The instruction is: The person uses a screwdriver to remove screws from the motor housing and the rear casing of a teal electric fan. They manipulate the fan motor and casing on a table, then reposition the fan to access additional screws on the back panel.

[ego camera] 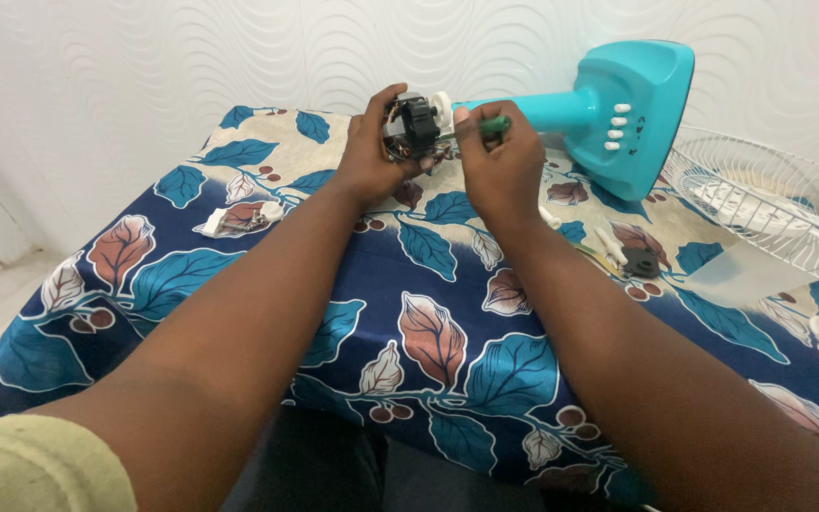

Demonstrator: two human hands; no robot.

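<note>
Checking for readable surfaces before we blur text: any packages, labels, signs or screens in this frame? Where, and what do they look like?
No packages, signs or screens in view.
Only marking: small dark print beside the white buttons on the turquoise fan base, lying on its side at the table's far right; too small to make out.
Left hand holds the fan motor; right hand holds a green-handled screwdriver; no labels visible on either.
</note>
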